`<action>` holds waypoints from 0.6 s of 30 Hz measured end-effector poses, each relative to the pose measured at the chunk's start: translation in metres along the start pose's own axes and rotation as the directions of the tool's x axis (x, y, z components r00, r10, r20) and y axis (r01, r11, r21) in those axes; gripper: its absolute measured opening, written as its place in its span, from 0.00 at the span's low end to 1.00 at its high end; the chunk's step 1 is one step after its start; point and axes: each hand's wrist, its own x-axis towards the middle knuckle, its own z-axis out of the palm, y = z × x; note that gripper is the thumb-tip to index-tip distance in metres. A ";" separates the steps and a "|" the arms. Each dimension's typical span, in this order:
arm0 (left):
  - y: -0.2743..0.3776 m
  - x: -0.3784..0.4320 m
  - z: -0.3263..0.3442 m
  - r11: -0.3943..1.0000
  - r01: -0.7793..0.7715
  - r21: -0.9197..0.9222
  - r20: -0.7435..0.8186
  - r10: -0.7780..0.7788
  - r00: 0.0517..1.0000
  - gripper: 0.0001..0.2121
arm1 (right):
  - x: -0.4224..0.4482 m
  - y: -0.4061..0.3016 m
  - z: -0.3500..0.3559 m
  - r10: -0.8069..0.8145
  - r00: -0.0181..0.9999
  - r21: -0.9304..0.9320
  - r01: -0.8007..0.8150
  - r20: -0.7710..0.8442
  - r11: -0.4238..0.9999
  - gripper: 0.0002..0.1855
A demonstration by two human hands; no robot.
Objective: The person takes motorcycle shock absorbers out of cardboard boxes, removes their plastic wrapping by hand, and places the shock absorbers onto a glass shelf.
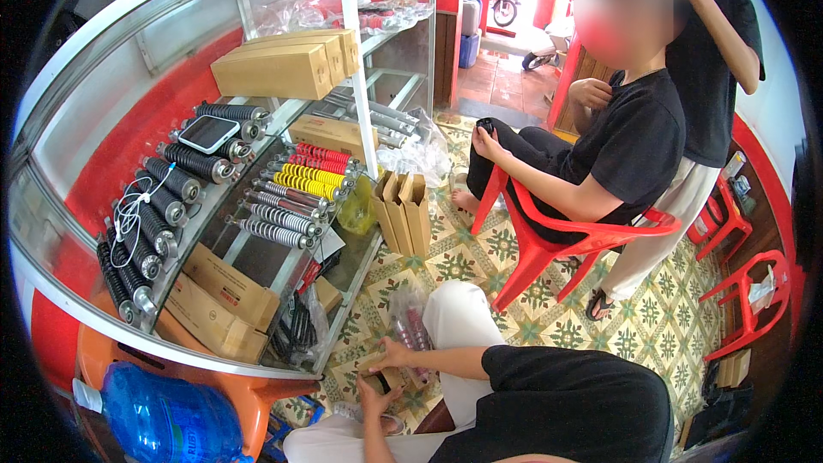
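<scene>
Low in front of me, my right hand (397, 355) and my left hand (378, 397) grip a small brown cardboard box (370, 365) from opposite sides. A dark strip or opening shows on the box between my hands; its contents cannot be told. Just beyond my right hand, shock absorbers with reddish springs in clear plastic wrap (409, 329) lie on the patterned tile floor. My white-trousered knees flank the box.
A glass display case (379, 231) on the left holds black, red, yellow and silver shock absorbers, a phone (209, 134) and cartons. Open cardboard boxes (404, 218) stand beside it. Nearby are a blue water bottle (170, 415), a person in a red plastic chair (533, 225) and another person standing.
</scene>
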 end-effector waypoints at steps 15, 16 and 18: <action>-0.038 0.004 0.007 0.992 -0.060 0.109 -0.078 0.069 0.995 0.45 | 0.040 0.065 0.042 -0.022 0.993 -0.175 0.001 -0.114 0.984 0.37; -0.035 0.000 0.003 0.992 -0.051 0.114 -0.078 0.060 0.995 0.45 | 0.039 0.064 0.045 -0.053 0.983 -0.147 0.026 -0.177 0.989 0.36; -0.021 -0.009 -0.006 0.992 -0.030 0.125 -0.082 0.040 0.996 0.46 | 0.034 0.056 0.053 -0.110 0.948 -0.094 0.085 -0.299 0.992 0.35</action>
